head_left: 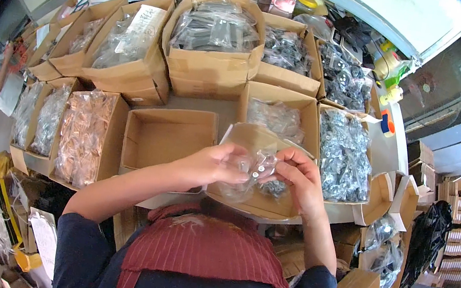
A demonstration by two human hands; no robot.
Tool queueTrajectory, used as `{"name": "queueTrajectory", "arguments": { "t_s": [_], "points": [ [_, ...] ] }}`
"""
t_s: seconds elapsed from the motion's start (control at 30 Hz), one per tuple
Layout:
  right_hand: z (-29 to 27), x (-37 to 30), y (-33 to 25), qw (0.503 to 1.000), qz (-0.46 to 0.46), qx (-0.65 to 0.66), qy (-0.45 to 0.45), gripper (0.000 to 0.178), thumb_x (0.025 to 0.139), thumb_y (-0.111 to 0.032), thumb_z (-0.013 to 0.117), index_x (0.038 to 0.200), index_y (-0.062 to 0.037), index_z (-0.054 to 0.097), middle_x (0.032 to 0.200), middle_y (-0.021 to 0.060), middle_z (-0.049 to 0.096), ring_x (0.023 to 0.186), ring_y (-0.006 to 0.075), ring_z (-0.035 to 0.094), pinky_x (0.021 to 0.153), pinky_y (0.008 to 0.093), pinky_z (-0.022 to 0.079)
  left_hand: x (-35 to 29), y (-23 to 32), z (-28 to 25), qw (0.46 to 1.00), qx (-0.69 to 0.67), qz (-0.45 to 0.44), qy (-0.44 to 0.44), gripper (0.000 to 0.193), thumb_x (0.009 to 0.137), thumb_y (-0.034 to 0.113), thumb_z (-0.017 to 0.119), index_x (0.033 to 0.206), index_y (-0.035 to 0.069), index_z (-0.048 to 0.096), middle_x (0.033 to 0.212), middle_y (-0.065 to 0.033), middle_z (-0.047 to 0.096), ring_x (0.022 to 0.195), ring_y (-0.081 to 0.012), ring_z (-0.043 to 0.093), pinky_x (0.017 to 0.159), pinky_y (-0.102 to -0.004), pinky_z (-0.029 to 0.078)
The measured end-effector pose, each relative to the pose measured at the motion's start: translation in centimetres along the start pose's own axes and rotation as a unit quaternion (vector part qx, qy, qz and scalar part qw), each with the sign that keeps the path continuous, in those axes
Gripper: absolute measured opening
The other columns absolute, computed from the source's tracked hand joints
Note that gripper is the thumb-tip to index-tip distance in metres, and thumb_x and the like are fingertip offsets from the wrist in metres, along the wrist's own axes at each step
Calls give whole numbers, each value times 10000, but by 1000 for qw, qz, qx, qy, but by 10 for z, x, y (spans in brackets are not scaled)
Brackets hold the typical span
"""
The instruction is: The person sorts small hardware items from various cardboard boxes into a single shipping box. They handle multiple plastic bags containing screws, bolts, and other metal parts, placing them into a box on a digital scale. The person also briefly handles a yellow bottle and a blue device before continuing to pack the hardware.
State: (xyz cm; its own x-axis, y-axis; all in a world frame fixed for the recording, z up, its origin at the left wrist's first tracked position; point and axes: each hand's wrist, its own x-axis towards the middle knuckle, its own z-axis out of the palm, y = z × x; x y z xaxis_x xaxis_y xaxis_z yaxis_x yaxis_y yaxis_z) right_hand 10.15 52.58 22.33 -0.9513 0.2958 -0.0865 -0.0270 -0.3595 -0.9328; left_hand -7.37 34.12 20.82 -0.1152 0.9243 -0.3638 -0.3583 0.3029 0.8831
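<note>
Currently, you are pinching a small clear plastic bag [251,167] of metal parts between your left hand [213,165] and right hand [300,174]; grip it firmly above the empty cardboard box [170,135].

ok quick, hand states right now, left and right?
Left hand: closed, pinching the small clear plastic bag of metal parts.
Right hand: closed on the same bag, fingertips at its other side.

Small parts in clear bag [254,170] indistinct
</note>
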Motion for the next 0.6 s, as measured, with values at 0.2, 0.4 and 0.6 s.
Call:
{"name": "queueTrajectory", "arguments": {
  "t_s": [0.2,0.4,0.6],
  "points": [
    [9,4,-2,999,-26,-19,-13,196,982,33,539,1163,32,614,1063,145,715,995,241,705,899,374,575,-7,5,-3,996,-15,70,53,317,938,78,705,1226,-13,611,1037,-76,694,894,-158,661,790,-317,548],
    [-8,7,-1,977,-46,-204,52,197,950,30,552,1104,36,674,1009,91,714,948,174,675,876,314,539,-33,19,-28,985,-43,115,124,196,909,111,748,1068,28,667,913,-45,696,782,-123,662,698,-269,533],
    [-24,-4,5,963,-8,-259,69,185,931,6,539,1014,49,699,940,79,721,908,154,670,854,293,530,-55,28,-70,979,-64,100,169,235,942,189,718,1109,26,688,932,-40,699,790,-124,664,743,-258,519]
  ]
}}
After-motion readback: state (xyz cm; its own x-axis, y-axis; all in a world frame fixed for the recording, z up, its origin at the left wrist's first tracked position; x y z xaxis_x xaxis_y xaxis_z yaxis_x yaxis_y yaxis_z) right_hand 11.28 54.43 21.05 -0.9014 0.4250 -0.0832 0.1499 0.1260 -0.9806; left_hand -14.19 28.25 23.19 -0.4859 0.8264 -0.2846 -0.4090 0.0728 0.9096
